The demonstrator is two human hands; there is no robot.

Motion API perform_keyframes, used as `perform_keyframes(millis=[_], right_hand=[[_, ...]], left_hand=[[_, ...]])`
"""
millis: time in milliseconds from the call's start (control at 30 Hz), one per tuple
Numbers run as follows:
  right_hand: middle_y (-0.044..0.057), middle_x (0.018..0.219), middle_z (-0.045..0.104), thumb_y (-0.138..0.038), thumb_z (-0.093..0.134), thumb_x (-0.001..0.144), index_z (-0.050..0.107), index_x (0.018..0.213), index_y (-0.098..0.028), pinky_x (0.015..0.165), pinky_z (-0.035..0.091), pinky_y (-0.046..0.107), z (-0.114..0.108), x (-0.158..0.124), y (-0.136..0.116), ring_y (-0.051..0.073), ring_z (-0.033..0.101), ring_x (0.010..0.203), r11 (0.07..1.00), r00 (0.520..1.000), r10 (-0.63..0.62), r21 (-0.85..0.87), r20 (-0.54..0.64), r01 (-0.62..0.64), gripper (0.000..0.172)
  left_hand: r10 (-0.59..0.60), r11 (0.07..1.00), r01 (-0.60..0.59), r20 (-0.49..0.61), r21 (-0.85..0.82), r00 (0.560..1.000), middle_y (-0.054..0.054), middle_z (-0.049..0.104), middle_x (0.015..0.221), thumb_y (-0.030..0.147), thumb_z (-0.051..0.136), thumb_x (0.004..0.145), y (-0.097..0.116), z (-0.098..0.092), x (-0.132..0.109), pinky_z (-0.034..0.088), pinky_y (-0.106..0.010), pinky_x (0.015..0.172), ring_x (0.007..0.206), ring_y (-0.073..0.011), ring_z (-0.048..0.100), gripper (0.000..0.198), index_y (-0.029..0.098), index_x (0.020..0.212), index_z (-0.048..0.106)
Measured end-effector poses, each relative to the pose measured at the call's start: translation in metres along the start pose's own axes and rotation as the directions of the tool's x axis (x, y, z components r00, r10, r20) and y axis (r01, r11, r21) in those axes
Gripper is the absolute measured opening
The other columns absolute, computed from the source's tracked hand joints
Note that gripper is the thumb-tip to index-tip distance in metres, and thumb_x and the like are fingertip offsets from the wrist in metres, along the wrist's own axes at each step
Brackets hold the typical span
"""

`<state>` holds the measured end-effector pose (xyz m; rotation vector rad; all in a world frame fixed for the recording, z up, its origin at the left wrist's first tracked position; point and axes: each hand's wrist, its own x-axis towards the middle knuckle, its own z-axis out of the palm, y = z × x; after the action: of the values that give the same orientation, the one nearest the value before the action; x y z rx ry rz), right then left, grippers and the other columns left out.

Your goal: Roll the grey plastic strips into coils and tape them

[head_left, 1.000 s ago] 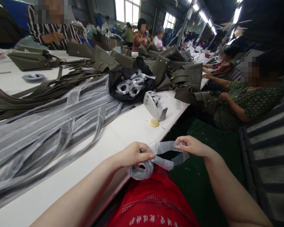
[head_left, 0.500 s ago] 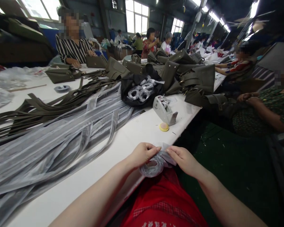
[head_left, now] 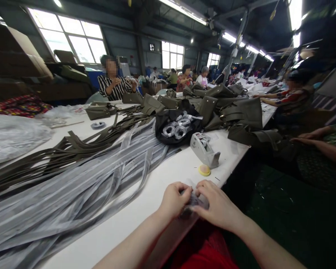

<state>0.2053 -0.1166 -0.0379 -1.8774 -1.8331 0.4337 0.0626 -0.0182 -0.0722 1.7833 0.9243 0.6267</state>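
A rolled-up strap in cloudy plastic wrap (head_left: 195, 201) sits between my two hands at the table's front edge. My left hand (head_left: 176, 198) pinches its left side, thumb and fingers together. My right hand (head_left: 214, 203) curls round the right side, thumb below and fingers on top. Part of the roll is hidden by my fingers and blurred. Just beyond lies a round yellow-rimmed container (head_left: 204, 170), with a grey tape dispenser (head_left: 205, 151) behind it. Plastic-sleeved straps (head_left: 100, 186) stretch across the table to the left.
A black bag (head_left: 164, 125) holds several wrapped rolls (head_left: 180, 131). Dark olive handbags (head_left: 240, 112) are piled at the back right. Bare olive straps (head_left: 81, 147) lie at the left, near a single coil (head_left: 98, 125). Co-workers sit around the table; a person in stripes (head_left: 113, 87) is opposite.
My view has tilted up. Both hands have brought the roll from above my lap to the table edge, and my right hand has shifted from pinching the loose end to curling round the roll.
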Motion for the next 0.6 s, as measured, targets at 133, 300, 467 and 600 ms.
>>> perform_keyframes(millis=[133,300,467,600], right_hand=[[0.008,0.096,0.063,-0.031,0.064,0.078,0.054,0.096,-0.02,0.079,0.043,0.034,0.011,0.008,-0.003,0.026,0.06,0.092,0.999,0.991,0.042,-0.01,0.124,-0.041,0.024],[0.007,0.094,0.067,-0.022,0.05,0.08,0.057,0.096,-0.019,0.077,0.042,0.033,0.022,0.016,0.001,0.025,0.062,0.09,1.0,0.981,0.018,0.008,0.193,-0.02,0.017],[0.005,0.084,0.066,-0.022,0.043,0.083,0.055,0.083,-0.02,0.074,0.042,0.033,0.009,0.018,0.009,0.023,0.06,0.08,0.998,0.988,-0.013,0.07,0.156,0.002,0.012],[0.005,0.086,0.065,-0.024,0.041,0.086,0.054,0.083,-0.02,0.081,0.044,0.034,-0.007,0.021,0.019,0.023,0.058,0.084,0.965,0.996,-0.056,0.262,0.074,0.035,0.014]], left_hand=[[0.054,0.993,-0.05,-0.04,0.105,0.998,-0.007,0.072,0.08,0.033,0.055,0.081,0.001,0.0,-0.002,0.047,-0.031,0.075,0.077,-0.0207,0.065,0.025,0.017,0.076,0.073],[-0.024,0.999,0.024,-0.017,0.023,1.0,-0.007,0.074,0.083,0.04,0.046,0.088,-0.002,-0.004,0.003,0.048,-0.03,0.074,0.079,-0.0205,0.065,0.037,0.015,0.083,0.073],[0.007,0.953,0.008,-0.048,0.302,0.999,-0.008,0.074,0.082,0.041,0.048,0.087,0.002,-0.067,0.0,0.047,-0.033,0.075,0.077,-0.0227,0.065,0.036,0.018,0.091,0.075],[0.113,0.843,0.148,-0.439,0.517,0.891,-0.009,0.073,0.089,0.042,0.059,0.078,-0.006,-0.155,-0.018,0.04,-0.042,0.094,0.093,-0.0281,0.063,0.028,0.02,0.088,0.074]])
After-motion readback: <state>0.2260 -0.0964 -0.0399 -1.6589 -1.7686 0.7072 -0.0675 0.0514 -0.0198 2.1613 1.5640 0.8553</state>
